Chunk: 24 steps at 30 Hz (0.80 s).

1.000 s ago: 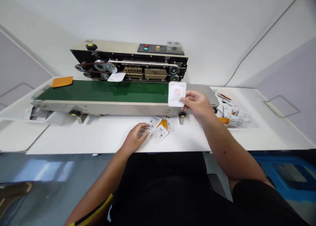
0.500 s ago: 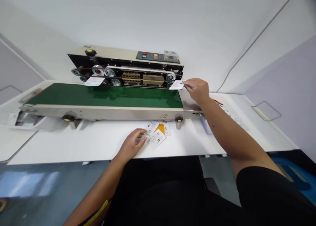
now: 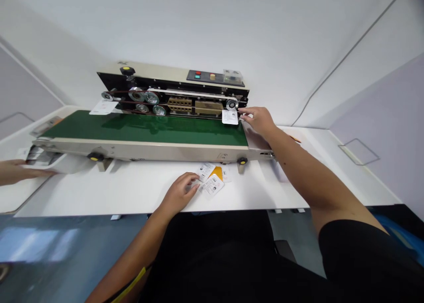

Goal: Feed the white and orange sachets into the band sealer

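At the feed end of a band sealer (image 3: 195,80), a white printed sachet (image 3: 229,117) hangs from the rollers over the green conveyor belt (image 3: 142,128). My right hand (image 3: 260,119) is just to the right of that sachet, thumb and index finger apart, with nothing visible between them. On the white table in front, my left hand (image 3: 180,192) rests with loosely bent, parted fingers beside several printed sachets (image 3: 213,186). Its fingertips reach the edge of the pile; whether they touch it I cannot tell. An orange-yellow piece (image 3: 217,172) shows among the sachets. Another sachet (image 3: 103,107) is at the sealer's left end.
A co-worker's hand (image 3: 20,172) holds the side of a white bin (image 3: 66,164) at the table's left end. Black knobs with yellow centres (image 3: 242,160) stick out from the conveyor's front. A wire handle (image 3: 359,152) stands at the right.
My right hand has let go of its sachet, which is now in the sealer's rollers. The other sachet has travelled left. A co-worker's hand has appeared at the left bin.
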{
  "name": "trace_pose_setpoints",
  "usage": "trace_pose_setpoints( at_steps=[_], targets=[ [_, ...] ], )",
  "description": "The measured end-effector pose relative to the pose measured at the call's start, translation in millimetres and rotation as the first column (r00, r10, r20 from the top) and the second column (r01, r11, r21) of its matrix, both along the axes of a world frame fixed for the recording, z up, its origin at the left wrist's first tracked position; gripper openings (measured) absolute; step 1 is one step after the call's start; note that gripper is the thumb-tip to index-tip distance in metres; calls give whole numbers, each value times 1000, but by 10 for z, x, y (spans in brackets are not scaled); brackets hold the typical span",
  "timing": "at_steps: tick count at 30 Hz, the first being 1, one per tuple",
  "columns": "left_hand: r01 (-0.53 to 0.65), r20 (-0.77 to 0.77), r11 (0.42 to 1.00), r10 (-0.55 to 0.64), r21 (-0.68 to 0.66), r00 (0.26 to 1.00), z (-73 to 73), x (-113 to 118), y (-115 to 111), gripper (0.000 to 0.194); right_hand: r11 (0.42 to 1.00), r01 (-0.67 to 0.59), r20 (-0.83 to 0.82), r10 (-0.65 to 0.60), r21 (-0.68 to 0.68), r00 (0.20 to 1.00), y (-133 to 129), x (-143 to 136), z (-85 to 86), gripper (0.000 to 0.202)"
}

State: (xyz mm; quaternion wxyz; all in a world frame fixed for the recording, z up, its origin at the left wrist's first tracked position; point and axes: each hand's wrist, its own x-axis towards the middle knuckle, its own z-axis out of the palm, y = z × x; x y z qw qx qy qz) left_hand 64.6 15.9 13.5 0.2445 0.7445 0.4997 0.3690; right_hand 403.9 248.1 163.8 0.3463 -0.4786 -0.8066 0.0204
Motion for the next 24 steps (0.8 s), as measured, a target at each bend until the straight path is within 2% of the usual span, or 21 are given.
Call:
trace_pose_setpoints(
  at_steps=[4,6,8,10,12,14,16,19,24],
  targets=[
    [-17,-37,998,19,59,999,-6,-1,0,24,989,77,-37,-72,126,997,-229,-59,55,30],
    [-16,-51,998,19,63,999,-19,-1,2,23,970,89,-76,-73,225,994,-487,-116,56,29],
    [-8,-63,998,12,58,998,-35,0,5,24,949,65,-120,-29,307,992,-827,-202,-19,28],
    [3,-77,998,1,56,997,-47,2,10,23,934,-17,-150,75,357,986,-1192,-318,-204,27],
    [19,-95,998,-13,62,995,-55,6,16,22,904,-180,-144,253,389,957,-1518,-459,-493,28],
    [35,-115,996,-25,79,993,-57,13,21,22,847,-378,-103,443,374,890,-1753,-603,-826,29],
    [46,-133,994,-33,99,991,-55,21,25,22,805,-493,-92,547,331,832,-1887,-722,-1124,31],
    [52,-147,992,-36,113,989,-45,28,27,21,825,-492,-157,544,277,824,-1945,-813,-1386,31],
    [44,-163,994,-27,103,986,-29,30,34,21,885,-414,-289,461,212,839,-1913,-815,-1456,29]
  ],
)
